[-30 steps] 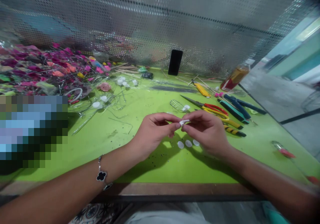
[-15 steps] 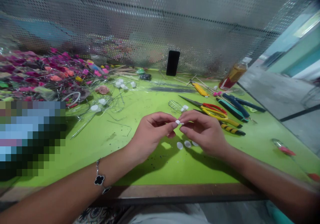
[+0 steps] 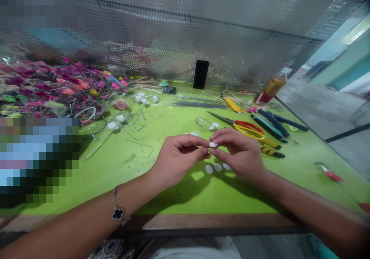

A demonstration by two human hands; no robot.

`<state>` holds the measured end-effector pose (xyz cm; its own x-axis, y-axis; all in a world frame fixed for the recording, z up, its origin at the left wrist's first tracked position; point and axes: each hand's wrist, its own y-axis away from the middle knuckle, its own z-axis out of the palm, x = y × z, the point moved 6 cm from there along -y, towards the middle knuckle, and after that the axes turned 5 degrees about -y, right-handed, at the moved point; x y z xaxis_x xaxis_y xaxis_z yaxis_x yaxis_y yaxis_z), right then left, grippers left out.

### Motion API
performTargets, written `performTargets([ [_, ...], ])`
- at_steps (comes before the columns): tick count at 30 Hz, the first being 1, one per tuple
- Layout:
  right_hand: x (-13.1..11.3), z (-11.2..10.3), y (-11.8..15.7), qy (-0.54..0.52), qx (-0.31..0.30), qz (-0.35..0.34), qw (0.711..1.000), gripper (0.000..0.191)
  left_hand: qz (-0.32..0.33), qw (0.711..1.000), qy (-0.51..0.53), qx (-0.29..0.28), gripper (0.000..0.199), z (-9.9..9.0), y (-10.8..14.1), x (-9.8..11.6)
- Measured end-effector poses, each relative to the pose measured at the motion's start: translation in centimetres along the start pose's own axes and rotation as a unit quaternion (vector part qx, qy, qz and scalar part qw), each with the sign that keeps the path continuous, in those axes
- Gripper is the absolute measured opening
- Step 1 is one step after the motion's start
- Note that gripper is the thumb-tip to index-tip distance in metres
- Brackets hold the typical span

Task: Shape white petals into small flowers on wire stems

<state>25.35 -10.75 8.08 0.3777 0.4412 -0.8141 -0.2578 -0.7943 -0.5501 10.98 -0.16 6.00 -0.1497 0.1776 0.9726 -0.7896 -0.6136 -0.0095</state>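
Between my fingertips, over the green table, is a small white piece (image 3: 213, 145). My right hand (image 3: 241, 153) pinches it between thumb and forefinger. My left hand (image 3: 179, 158) meets it from the other side, its thumb and forefinger closed near the piece's left edge; whether they also grip it is too small to tell. Several flat white discs (image 3: 217, 167) lie on the table just below my hands, one partly behind my right hand. Another white clump (image 3: 214, 126) sits beyond my right fingers, beside a coiled wire piece (image 3: 202, 123).
Red-and-yellow scissors (image 3: 248, 126), pliers (image 3: 271, 122) and a yellow cutter (image 3: 232, 104) lie to the right. A phone (image 3: 200, 74) stands at the back, a bottle (image 3: 271, 87) right of it. Colourful flower pieces (image 3: 43, 81) and wires pile up left. The table's front edge (image 3: 202, 222) is near.
The white piece and my fingertips have shifted slightly right and down. My left forefinger now reaches straighter toward my right fingertips, and the piece has turned.
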Motion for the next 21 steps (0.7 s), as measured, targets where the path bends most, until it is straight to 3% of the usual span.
performTargets([
  [4,-0.41,-0.47,-0.06,0.016,0.017,-0.016,1.0,0.017,-0.003,0.999,-0.004,-0.038,0.02,0.36,0.27,0.02],
  [8,-0.91,-0.42,-0.05,0.057,0.015,-0.043,0.997,0.017,-0.016,0.999,0.029,-0.038,0.015,0.35,0.1,0.08],
  [21,-0.76,0.26,0.2,0.019,-0.054,-0.066,0.996,0.038,-0.024,0.993,0.106,-0.042,0.032,0.52,-0.58,-0.35],
])
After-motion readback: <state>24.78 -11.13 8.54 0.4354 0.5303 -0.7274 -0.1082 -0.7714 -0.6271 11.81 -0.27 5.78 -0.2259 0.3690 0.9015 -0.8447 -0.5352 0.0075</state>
